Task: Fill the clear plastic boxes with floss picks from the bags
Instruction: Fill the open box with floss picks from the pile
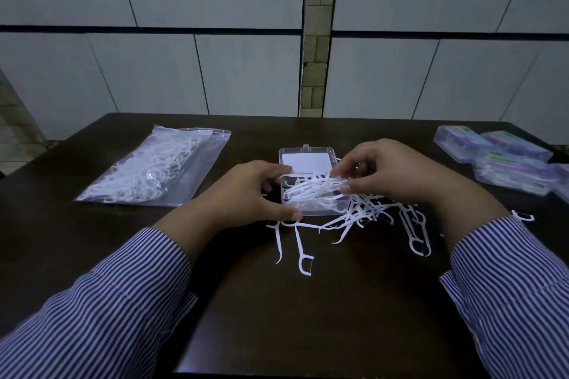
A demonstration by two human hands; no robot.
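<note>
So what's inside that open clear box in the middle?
The box holds a heap of white floss picks. The hands cover its sides, so its floor and fullness stay hidden.

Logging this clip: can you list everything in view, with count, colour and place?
open box: one, clear, table centre, lid back, partly filled with picks
bag of floss picks: one, clear with white picks, far left
loose floss picks: many, white, near and right of the box
closed boxes: count unclear, clear with purple inserts, far right
table: one, dark brown
left hand: grips the box's left side
right hand: pinches a bunch of picks over the box
sleeves: two, blue-white striped
</note>
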